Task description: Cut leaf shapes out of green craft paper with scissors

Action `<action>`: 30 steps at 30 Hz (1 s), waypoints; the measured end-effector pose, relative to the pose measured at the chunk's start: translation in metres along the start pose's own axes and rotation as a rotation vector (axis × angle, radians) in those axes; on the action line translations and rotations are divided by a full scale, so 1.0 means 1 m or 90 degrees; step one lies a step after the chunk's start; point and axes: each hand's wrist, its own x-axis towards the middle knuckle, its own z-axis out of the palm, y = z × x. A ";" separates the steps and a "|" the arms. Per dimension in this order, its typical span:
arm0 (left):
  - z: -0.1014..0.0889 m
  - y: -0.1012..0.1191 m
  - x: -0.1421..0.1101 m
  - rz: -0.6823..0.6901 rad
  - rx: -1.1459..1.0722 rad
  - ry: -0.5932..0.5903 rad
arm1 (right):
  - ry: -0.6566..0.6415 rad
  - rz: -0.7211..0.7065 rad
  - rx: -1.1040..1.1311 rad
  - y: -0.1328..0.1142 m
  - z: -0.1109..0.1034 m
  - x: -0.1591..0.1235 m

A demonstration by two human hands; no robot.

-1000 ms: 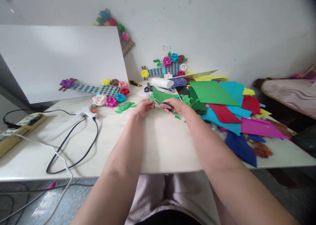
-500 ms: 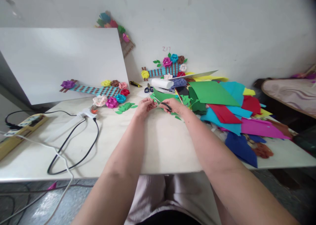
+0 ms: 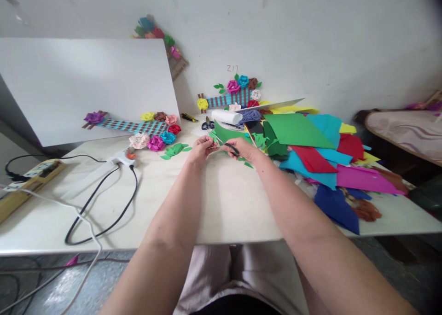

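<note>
My right hand is closed round the dark handles of a pair of scissors, whose blades point up and left toward my other hand. The fingers of my left hand pinch a small piece of green paper at the blade tips; most of it is hidden. Just behind both hands lies a larger green paper sheet with a cut edge. Cut green paper leaves sit in a loose pile left of my left hand, and a single leaf lies below my right wrist.
Coloured paper sheets heap up on the right. Blue-handled scissors, a white roll and a yellow-black cutter lie behind. A flower-trimmed woven fence leans left, near a glue gun and its looping cord.
Both hands stay in nearly the same place. The small green piece in my left fingers shows less between hand and scissors than before.
</note>
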 end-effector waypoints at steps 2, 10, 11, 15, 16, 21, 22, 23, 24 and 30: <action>0.000 -0.001 0.000 0.002 -0.002 -0.012 | -0.005 -0.002 -0.005 0.001 -0.001 0.000; 0.000 -0.001 0.000 -0.009 0.020 -0.042 | -0.013 -0.015 0.001 0.000 0.000 -0.001; 0.000 0.000 -0.001 -0.012 0.023 -0.041 | -0.013 -0.015 0.007 0.000 0.000 -0.001; 0.001 0.004 -0.002 -0.026 0.023 -0.036 | -0.017 -0.018 0.031 -0.002 0.001 -0.001; 0.001 0.005 -0.003 -0.030 0.022 -0.032 | -0.018 -0.020 0.035 -0.002 0.001 -0.001; -0.001 0.008 -0.002 -0.039 0.016 -0.016 | -0.026 -0.019 0.048 -0.001 0.001 0.000; -0.001 0.008 -0.002 -0.040 0.014 -0.017 | -0.028 -0.019 0.050 -0.001 0.000 0.000; -0.002 0.009 -0.003 -0.041 0.011 -0.019 | -0.030 -0.018 0.051 -0.001 0.000 0.000; -0.002 0.009 -0.003 -0.042 0.010 -0.022 | -0.031 -0.018 0.051 -0.001 0.000 0.000; -0.004 0.011 -0.003 -0.049 0.012 -0.017 | -0.041 0.010 0.058 -0.004 0.001 -0.001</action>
